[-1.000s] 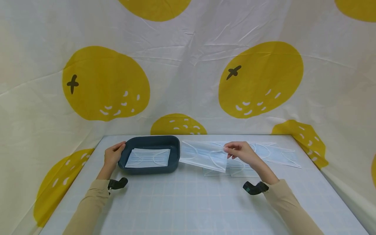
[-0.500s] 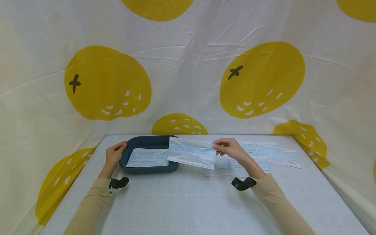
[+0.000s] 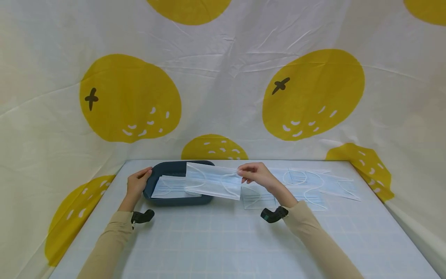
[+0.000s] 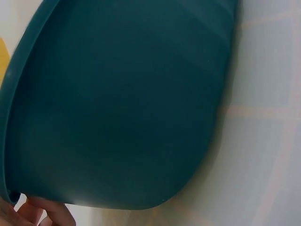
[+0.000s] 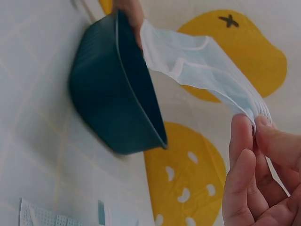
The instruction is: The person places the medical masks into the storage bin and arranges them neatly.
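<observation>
At the back left of the table stands a dark teal tray (image 3: 181, 202), its near wall (image 4: 117, 103) filling the left wrist view. My left hand (image 3: 136, 184) grips the tray's left rim between thumb and fingers. One or more light blue face masks (image 3: 168, 187) lie flat inside. Over the tray's right side hangs another face mask (image 3: 213, 181), pinched at its right edge by my right hand (image 3: 257, 176). In the right wrist view, thumb and fingertips meet on that mask (image 5: 197, 61), which stretches toward the tray (image 5: 108, 84).
Several more face masks (image 3: 306, 188) lie spread and overlapping on the table right of the tray. A pale checked cloth (image 3: 209, 240) covers the table. Behind it hangs a white curtain (image 3: 223, 97) with yellow fruit prints.
My right hand has carried the pinched mask leftward, from beside the tray to over its right part. The left hand keeps its grip on the rim.
</observation>
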A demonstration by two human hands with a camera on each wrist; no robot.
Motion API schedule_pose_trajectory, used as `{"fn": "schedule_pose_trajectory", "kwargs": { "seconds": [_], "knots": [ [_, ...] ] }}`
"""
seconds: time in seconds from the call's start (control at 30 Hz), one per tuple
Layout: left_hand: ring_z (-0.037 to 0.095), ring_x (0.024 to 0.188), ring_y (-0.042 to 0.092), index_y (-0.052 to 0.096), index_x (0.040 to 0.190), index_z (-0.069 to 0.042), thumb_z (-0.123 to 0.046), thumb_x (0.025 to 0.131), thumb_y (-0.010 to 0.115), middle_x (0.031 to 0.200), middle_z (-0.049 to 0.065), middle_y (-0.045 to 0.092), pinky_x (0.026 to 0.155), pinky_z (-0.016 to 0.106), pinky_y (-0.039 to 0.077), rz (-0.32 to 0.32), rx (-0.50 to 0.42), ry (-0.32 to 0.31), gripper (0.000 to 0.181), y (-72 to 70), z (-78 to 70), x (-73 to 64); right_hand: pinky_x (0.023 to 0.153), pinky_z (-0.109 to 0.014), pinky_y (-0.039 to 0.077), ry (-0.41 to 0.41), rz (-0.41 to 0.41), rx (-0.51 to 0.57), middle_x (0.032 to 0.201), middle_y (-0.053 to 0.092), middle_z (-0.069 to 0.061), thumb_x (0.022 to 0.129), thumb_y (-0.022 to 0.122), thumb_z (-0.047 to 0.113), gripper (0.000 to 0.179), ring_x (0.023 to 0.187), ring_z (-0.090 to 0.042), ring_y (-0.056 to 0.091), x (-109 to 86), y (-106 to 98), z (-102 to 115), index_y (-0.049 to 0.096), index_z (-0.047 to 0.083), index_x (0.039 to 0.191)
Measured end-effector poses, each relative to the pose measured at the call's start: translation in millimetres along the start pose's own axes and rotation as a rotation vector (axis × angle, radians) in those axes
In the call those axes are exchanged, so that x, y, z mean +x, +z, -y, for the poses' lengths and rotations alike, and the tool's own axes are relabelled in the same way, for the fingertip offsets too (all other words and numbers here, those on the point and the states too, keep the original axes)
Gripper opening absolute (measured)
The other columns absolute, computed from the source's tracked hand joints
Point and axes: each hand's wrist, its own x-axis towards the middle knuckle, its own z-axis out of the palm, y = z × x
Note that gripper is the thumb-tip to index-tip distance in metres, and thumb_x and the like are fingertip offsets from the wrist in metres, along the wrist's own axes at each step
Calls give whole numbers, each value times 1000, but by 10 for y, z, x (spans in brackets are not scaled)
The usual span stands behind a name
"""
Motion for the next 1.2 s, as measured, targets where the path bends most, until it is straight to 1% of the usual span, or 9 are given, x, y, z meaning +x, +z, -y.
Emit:
{"fn": "schedule_pose_trajectory", "kwargs": {
  "seconds": [0.2,0.43,0.57,0.6,0.77,0.83,0.97,1.1,1.2],
  "knots": [
    [27,135,44,57,133,-4,-28,99,52,140,14,53,111,40,38,0,-14,-20,42,7,-16,-12,67,-21,55,2,23,3,83,69,3,93,64,18,31,69,-10,65,118,131,35,65,-4,115],
    [28,135,44,57,133,-4,-28,100,52,140,15,53,111,40,38,1,-22,-29,42,9,-20,-8,67,-22,55,37,43,6,88,70,1,93,64,20,29,72,-16,67,258,279,99,67,1,115],
    [28,135,44,57,133,-3,-27,100,52,140,15,53,111,40,37,6,-23,-25,41,-4,-29,-16,68,-23,55,44,58,7,92,71,-2,93,64,21,30,70,-12,65,336,356,131,67,2,116],
    [28,135,44,56,133,-3,-27,100,52,140,15,53,111,40,37,9,-19,-22,41,-6,-30,-17,70,-24,56,45,65,4,93,71,-4,93,64,20,31,70,-11,65,332,375,177,66,1,117],
    [29,135,44,57,132,-3,-27,99,52,139,16,53,111,41,37,17,-14,-11,41,-9,-37,-15,71,-26,57,35,74,-1,92,72,-6,93,64,21,30,70,-10,66,419,472,181,67,2,116],
    [29,135,44,57,132,-3,-27,99,52,139,15,53,111,41,37,17,-11,-15,41,-8,-34,-10,69,-24,56,26,78,-4,91,72,-5,93,63,22,29,70,-11,66,468,517,144,67,3,115],
    [28,135,45,58,131,-3,-26,99,53,139,15,54,111,40,38,13,-7,-17,40,-1,-15,3,70,-23,56,36,89,-11,89,72,-4,94,63,23,28,72,-14,66,516,601,165,68,5,114],
    [28,134,45,60,130,-3,-26,98,55,137,15,56,111,40,38,1,-5,-6,39,0,-7,9,70,-23,56,26,109,-13,83,70,-3,94,62,23,26,78,-23,67,568,667,185,68,6,113],
    [28,134,46,60,129,-3,-26,98,55,136,15,56,111,40,38,-3,-9,3,39,-7,-8,10,69,-22,55,14,124,-13,82,70,-2,95,61,22,26,81,-27,66,613,708,177,68,5,113]
  ]
}}
